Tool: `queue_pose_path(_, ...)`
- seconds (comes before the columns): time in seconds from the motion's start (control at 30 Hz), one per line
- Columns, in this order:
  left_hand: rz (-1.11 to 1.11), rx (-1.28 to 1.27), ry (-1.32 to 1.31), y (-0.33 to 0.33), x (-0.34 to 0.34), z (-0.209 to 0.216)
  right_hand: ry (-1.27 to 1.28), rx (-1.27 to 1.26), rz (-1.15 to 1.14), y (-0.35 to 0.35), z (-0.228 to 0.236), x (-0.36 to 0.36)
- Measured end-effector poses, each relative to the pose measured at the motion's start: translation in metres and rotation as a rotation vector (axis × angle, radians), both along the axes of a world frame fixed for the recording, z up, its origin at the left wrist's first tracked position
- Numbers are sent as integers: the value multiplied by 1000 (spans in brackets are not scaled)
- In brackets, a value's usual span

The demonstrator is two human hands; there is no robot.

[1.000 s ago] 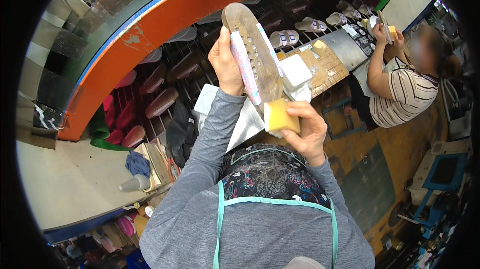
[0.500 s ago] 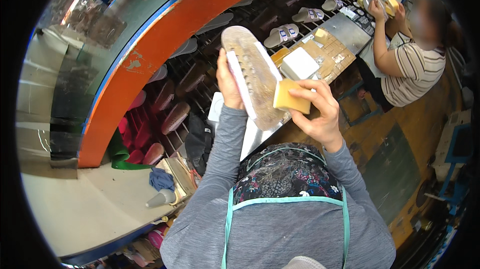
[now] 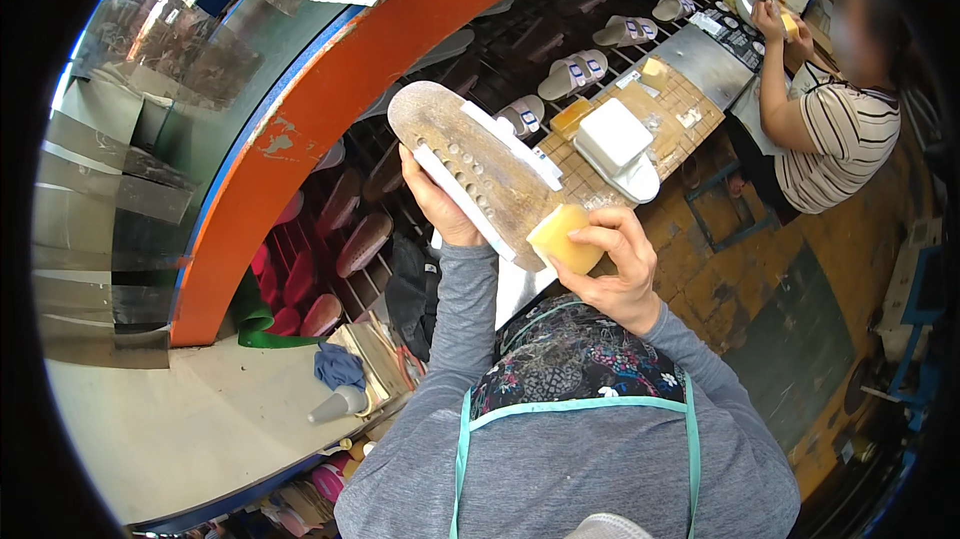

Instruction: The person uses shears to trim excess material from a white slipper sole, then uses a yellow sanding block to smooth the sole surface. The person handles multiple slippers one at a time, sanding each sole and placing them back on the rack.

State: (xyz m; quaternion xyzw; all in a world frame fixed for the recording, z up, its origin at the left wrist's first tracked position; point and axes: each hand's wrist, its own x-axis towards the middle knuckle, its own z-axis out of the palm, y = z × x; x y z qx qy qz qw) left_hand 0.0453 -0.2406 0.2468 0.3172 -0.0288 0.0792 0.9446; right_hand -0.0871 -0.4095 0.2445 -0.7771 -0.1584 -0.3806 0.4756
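Note:
My left hand [image 3: 437,197] grips a brown shoe last [image 3: 480,154] by its left edge; white strips run along both its sides and a row of round dimples shows on its face. The last is tilted, its broad end up and to the left. In my right hand [image 3: 617,269] is a yellow sponge block [image 3: 565,239], pinched between thumb and fingers. The sponge touches the lower right end of the last. Just beyond lies a white box-shaped container [image 3: 612,136] on the worktable.
Behind a curved orange machine rim [image 3: 300,109], a rack holds several sandals [image 3: 573,74]. The worktable [image 3: 690,99] stretches right toward a seated person [image 3: 840,129], who holds a shoe and a yellow block. Left, a blue cloth [image 3: 339,366] and a grey cone [image 3: 338,405] lie on a pale counter [image 3: 200,419].
The last has swung further left and tilted more. My right hand and the sponge have shifted slightly down and left, to the lower end of the last.

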Motion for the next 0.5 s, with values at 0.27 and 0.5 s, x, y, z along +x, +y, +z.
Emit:
queue_pose_path(0.27, -7, 134, -6, 13, 0, -13, 75, 32, -113, 2, -4, 7)
queue_pose_path(0.5, -76, -33, 38, 19, -1, -12, 37, 15, -141, 5, -3, 6)
